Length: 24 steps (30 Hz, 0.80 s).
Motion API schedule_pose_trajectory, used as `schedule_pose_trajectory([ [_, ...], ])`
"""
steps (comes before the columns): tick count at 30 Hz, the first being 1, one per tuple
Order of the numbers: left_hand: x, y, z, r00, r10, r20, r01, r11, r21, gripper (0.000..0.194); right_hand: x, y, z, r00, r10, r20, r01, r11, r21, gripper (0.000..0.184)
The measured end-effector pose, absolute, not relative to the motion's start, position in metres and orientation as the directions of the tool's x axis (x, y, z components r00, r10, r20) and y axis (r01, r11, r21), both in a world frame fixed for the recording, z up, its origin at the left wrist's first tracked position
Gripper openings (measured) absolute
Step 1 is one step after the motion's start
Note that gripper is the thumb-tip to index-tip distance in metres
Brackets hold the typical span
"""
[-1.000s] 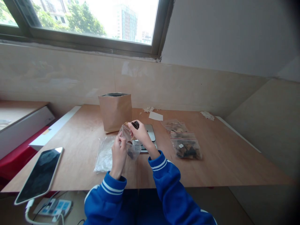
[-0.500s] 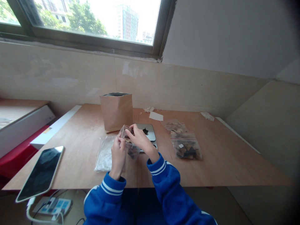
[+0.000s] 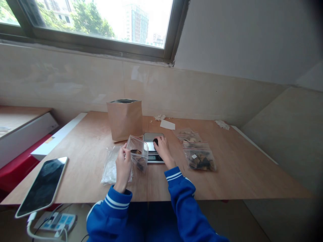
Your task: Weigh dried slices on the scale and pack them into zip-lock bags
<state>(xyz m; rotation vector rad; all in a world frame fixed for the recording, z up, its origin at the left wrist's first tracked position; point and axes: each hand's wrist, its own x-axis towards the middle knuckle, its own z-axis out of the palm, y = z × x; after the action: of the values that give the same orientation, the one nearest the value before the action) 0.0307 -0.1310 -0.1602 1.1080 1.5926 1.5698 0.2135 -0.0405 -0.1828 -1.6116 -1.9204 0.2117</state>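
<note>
My left hand (image 3: 123, 165) pinches the edge of a clear zip bag (image 3: 144, 151), held upright with its mouth spread. Some brown and dark dried pieces (image 3: 136, 152) lie inside it. Just right of the bag, a small kitchen scale (image 3: 148, 135) with a shiny metal plate and a dark display rests on the table. Over its plate is my right hand (image 3: 163, 148), fingers closed around a dark dried piece (image 3: 155, 141); whether the piece still touches the plate is hard to tell. Below my left hand lies a stack of empty clear bags (image 3: 110, 168).
Behind the scale stands an open brown paper pouch (image 3: 124, 121). To the right lie filled zip bags of dark pieces (image 3: 200, 159) and of pale pieces (image 3: 188, 135). A white card (image 3: 167, 124) and crumpled tissue (image 3: 222, 125) are farther back. A tablet (image 3: 42, 186) overhangs the left edge.
My right hand has left the bag's mouth and moved right onto the scale, where it grips the dark piece. The bag's mouth now stands wider in my left hand.
</note>
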Motion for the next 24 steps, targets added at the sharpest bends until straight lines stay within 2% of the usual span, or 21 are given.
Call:
schedule_pose_trajectory([
  [6,0.03,-0.131,-0.161,-0.445,0.89,0.098,0.123,-0.048,0.991,0.019,0.21,-0.043,-0.165,-0.033,0.925,0.378,0.67,0.301,-0.679,0.014],
  [13,0.031,-0.132,-0.16,-0.447,0.89,0.092,0.119,-0.043,0.992,0.02,0.175,-0.068,-0.11,-0.058,0.913,0.405,0.45,0.386,-0.805,0.007],
  [19,0.031,-0.134,-0.158,-0.443,0.89,0.112,0.141,-0.054,0.988,0.023,0.145,-0.08,-0.097,-0.238,0.89,0.388,0.288,0.446,-0.847,0.013],
  [24,0.026,-0.135,-0.161,-0.46,0.881,0.115,0.155,-0.047,0.987,0.023,0.153,-0.086,-0.104,-0.189,0.863,0.469,0.247,0.504,-0.828,0.019],
])
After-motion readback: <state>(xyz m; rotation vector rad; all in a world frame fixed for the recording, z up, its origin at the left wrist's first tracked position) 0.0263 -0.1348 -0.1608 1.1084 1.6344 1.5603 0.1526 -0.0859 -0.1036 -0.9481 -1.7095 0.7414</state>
